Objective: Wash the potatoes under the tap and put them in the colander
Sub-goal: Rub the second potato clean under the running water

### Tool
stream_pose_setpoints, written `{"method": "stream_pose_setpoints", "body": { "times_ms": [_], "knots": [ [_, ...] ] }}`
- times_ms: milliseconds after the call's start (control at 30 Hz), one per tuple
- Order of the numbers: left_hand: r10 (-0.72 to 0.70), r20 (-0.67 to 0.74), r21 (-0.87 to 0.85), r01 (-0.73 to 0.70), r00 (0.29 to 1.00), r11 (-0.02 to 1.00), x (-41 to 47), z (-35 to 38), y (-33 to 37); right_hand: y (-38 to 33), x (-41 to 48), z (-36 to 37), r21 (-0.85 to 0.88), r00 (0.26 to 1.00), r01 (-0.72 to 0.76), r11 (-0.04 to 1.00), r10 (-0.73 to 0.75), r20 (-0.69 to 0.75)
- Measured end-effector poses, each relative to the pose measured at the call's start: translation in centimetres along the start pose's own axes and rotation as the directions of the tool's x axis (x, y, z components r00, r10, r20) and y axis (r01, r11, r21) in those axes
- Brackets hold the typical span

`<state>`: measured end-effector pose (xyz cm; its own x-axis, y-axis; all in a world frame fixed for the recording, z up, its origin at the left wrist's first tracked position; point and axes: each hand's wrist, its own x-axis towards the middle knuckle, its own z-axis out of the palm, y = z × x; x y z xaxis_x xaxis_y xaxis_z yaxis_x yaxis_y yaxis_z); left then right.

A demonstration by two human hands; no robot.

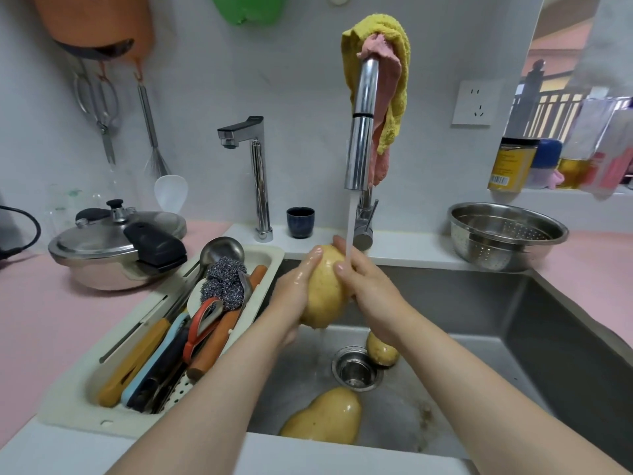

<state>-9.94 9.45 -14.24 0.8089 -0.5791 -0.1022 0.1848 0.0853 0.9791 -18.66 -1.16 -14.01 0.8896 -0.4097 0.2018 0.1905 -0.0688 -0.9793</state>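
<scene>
Both my hands hold a large yellow potato [325,289] over the sink, under the running stream from the tall chrome tap [361,132]. My left hand [294,293] cups its left side, fingers wrapped round it. My right hand [366,286] grips the right side, thumb on the front. Water runs down onto the potato's top and my right fingers. A small potato [382,349] lies beside the drain [356,368]. Another large potato [329,418] lies at the sink's near edge. The steel colander [507,234] stands on the pink counter at the right, with nothing visible inside.
A cream drying rack [85,399] with utensils and a steel scrubber spans the sink's left side. A pressure cooker [113,241] sits on the left counter. A second small tap [257,176] and a dark cup [300,221] stand behind the sink. Bottles [513,166] line the right ledge.
</scene>
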Motion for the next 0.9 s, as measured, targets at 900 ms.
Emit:
{"method": "stream_pose_setpoints", "body": {
  "times_ms": [900],
  "knots": [
    [0.220, -0.078, 0.063, -0.215, 0.972, 0.975, 0.7, 0.9, 0.2, 0.0, -0.4, 1.2, 0.148, 0.990, -0.085, 0.985, 0.100, -0.103]
  ]
}}
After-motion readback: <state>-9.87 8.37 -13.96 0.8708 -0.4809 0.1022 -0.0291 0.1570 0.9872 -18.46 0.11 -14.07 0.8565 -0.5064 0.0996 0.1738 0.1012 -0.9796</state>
